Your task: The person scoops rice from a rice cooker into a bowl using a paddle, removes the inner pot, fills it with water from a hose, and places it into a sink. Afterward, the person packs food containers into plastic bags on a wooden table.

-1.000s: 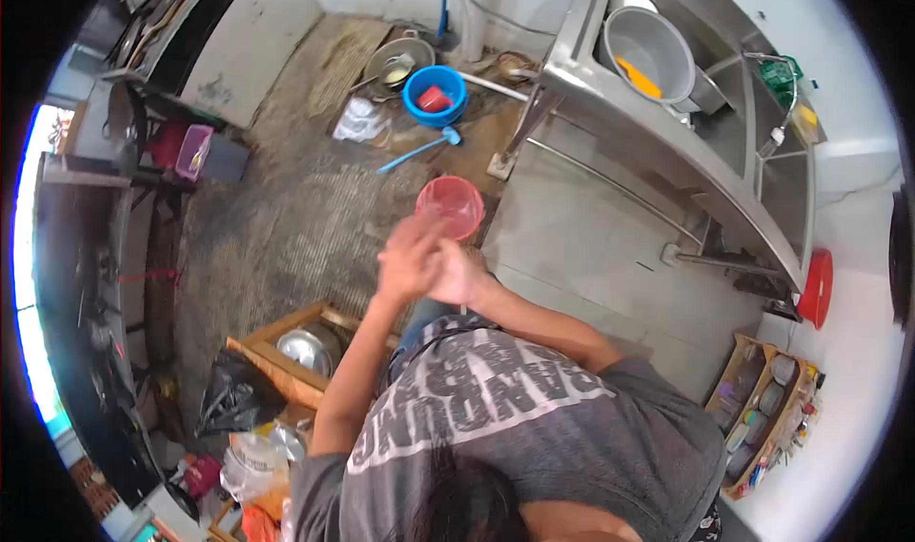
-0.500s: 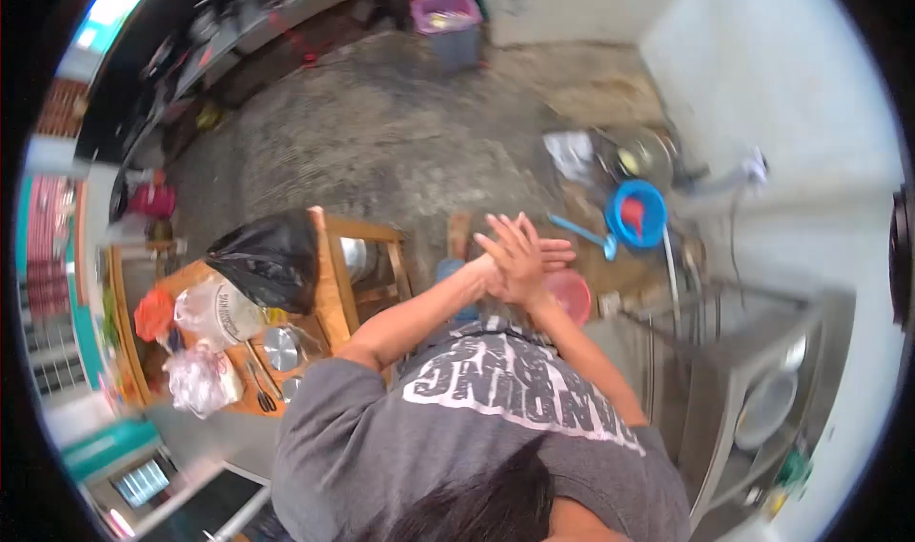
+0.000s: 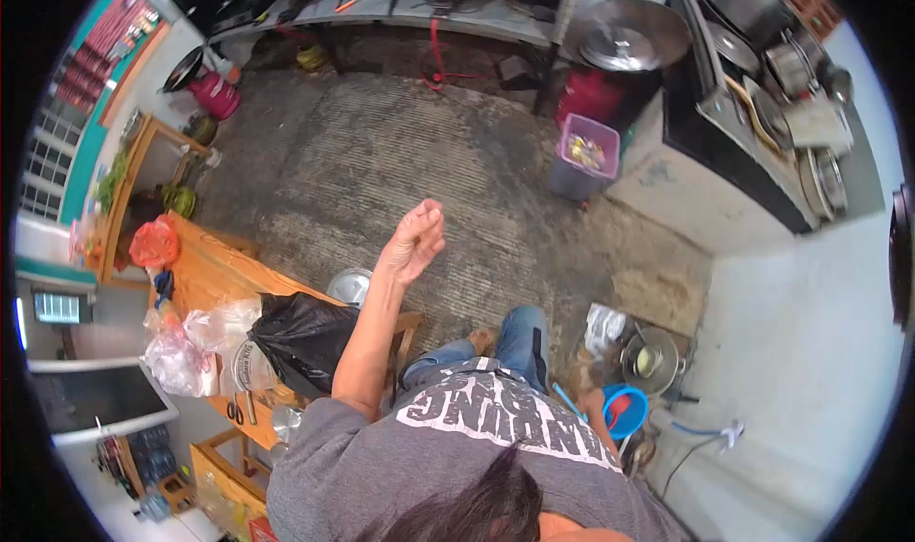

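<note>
My left hand (image 3: 416, 242) is raised over the ribbed floor in front of the body, its fingers curled in, with no object visible in it. Low on the right side, my right hand (image 3: 593, 401) hangs next to the blue bucket (image 3: 634, 423), in which a red item (image 3: 620, 407) shows. The right hand's fingers are too small and blurred to make out. A light-blue handle (image 3: 568, 401) lies just left of that hand. Beyond the bucket, a metal pan (image 3: 664, 368) with something pale in it rests on the floor.
At the left, a wooden table (image 3: 217, 273) bears a black plastic bag (image 3: 303, 337), clear bags and scissors (image 3: 234, 409). A purple-rimmed bin (image 3: 578, 165) stands by a low wall at the upper right. Along the back runs a counter (image 3: 381, 8) with pans.
The view has swung toward the left side of the room. My hands, earlier pressed together, are now apart: the left is raised with fingers curled, the right is down beside the blue bucket.
</note>
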`<action>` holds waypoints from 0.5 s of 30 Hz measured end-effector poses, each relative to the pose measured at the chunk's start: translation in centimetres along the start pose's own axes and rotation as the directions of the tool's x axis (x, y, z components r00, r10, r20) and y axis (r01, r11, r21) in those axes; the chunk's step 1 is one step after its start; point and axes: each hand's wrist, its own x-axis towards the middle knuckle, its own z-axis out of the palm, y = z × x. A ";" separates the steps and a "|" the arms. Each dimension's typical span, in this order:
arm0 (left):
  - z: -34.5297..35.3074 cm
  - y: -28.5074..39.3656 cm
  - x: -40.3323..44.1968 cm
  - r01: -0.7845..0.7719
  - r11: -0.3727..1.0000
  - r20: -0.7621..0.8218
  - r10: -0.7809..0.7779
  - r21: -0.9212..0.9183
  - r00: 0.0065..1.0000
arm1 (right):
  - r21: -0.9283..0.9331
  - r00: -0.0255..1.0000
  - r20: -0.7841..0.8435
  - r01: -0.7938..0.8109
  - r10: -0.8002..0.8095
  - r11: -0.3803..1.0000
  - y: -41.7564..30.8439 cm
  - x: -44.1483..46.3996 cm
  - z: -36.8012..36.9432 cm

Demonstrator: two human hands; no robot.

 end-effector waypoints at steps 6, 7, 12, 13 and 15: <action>-1.6 5.2 3.7 0.004 0.864 -0.425 0.244 0.504 0.872 | 0.187 0.985 0.123 -0.141 0.120 0.972 1.6 8.8 1.4; -1.9 6.2 4.9 -0.024 0.792 -0.383 0.321 0.610 0.866 | 0.184 0.986 0.149 -0.105 0.077 0.977 -0.2 10.8 -0.7; -5.3 9.4 12.4 -0.016 0.600 -0.360 0.501 0.800 0.787 | 0.331 0.967 0.196 0.093 -0.165 0.939 -13.7 23.7 -13.9; -5.4 10.0 14.3 -0.030 0.602 -0.377 0.537 0.798 0.755 | 0.402 0.955 0.200 0.125 -0.220 0.907 -18.1 26.2 -17.0; -5.5 11.1 17.1 -0.002 0.511 -0.351 0.593 0.859 0.725 | 0.557 0.914 0.190 0.200 -0.358 0.806 -29.0 30.5 -23.0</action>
